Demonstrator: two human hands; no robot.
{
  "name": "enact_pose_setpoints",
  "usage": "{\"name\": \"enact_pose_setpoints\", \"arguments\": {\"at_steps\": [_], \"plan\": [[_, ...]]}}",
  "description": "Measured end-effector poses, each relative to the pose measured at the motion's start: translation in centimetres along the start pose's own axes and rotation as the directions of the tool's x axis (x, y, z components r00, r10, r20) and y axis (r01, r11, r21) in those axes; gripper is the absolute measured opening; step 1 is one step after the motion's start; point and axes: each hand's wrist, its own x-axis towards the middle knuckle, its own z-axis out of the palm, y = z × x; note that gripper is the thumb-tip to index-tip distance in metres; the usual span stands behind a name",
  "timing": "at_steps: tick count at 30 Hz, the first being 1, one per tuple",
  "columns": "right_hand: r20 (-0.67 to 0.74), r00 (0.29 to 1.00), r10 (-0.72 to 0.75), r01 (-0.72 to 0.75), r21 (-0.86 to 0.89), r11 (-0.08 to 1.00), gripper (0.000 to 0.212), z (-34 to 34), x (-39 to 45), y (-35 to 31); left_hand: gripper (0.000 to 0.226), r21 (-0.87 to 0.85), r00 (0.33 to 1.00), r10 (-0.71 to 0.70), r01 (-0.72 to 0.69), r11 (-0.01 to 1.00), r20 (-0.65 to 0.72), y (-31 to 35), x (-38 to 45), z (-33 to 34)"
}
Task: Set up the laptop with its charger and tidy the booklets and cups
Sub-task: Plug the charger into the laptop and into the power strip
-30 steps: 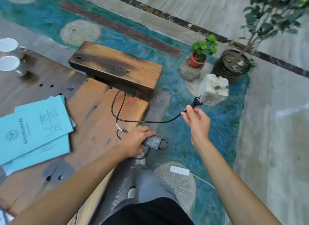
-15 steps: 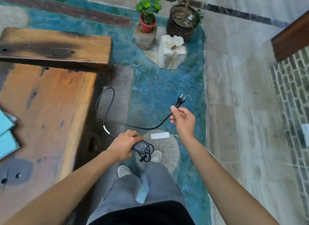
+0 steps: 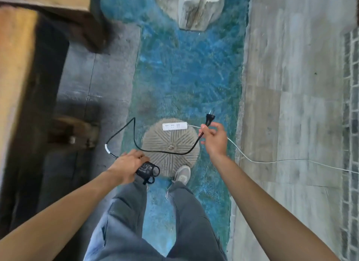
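Note:
My left hand grips the black charger brick with coiled cable loops beside it. From it a black cable curves over to my right hand, which pinches the cable just below the black plug, prongs pointing up. A white power strip lies on the floor on a round ribbed stone, just left of the plug. The laptop, booklets and cups are out of view.
The wooden table's edge runs down the left, with a wooden bench above it. A pale rock stands at the top. The strip's white cord trails right over grey paving. My shoe touches the round stone.
The view has swung down and right off the table to the floor. Both hands carried the charger along; the plug now hovers beside the white power strip.

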Motion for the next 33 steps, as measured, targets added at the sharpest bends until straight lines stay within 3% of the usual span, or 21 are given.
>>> {"name": "enact_pose_setpoints", "arguments": {"at_steps": [2,7,11,17,23,29,33], "plan": [[-0.007,1.0,0.008,-0.009,-0.018,1.0,0.028,0.0,1.9,3.0,0.073,0.045,0.999,-0.051,0.051,0.998,0.001,-0.2,2.1,2.1],[0.008,1.0,-0.012,0.013,-0.119,0.993,0.025,2.2,6.5,10.1,0.069,0.185,0.997,-0.066,0.057,0.981,0.038,-1.5,7.4,7.6],[0.163,0.987,0.011,0.014,-0.153,0.988,0.021,5.9,10.5,15.9,0.071,0.22,1.0,-0.029,0.027,0.975,0.005,-4.3,12.5,12.3],[0.425,0.901,0.086,-0.004,-0.189,0.982,0.059,12.6,15.5,24.1,0.072,0.316,0.998,0.019,0.001,0.949,-0.062,-10.7,20.0,19.3],[0.543,0.84,0.011,0.057,-0.109,0.992,0.037,17.6,20.6,29.8,0.061,0.396,0.987,0.148,-0.113,0.912,-0.061,-16.7,25.7,25.8],[0.556,0.821,-0.128,0.279,-0.196,0.94,0.028,19.6,27.7,33.7,0.029,0.509,0.93,0.343,-0.233,0.829,-0.132,-22.9,30.0,31.2],[0.584,0.754,-0.299,0.561,-0.338,0.756,0.03,20.7,31.4,35.5,0.036,0.593,0.891,0.427,-0.263,0.761,-0.152,-25.9,32.5,33.1]]}}
